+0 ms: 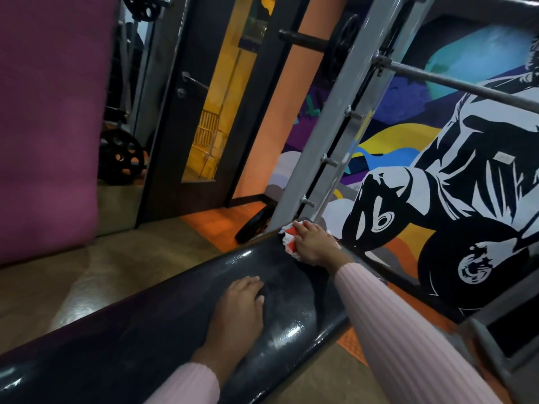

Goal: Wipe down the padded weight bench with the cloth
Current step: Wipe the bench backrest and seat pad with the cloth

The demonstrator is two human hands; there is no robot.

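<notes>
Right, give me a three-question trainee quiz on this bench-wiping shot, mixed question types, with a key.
1. True or false: the left hand grips the crumpled white-and-orange cloth.
2. Where on the glossy black padded bench is the right hand pressing the cloth? A near end, B middle, C far end.
3. Fill in: both arms wear ribbed ____ sleeves.

Key: 1 false, the left hand rests flat on the bench; 2 C; 3 pink.
</notes>
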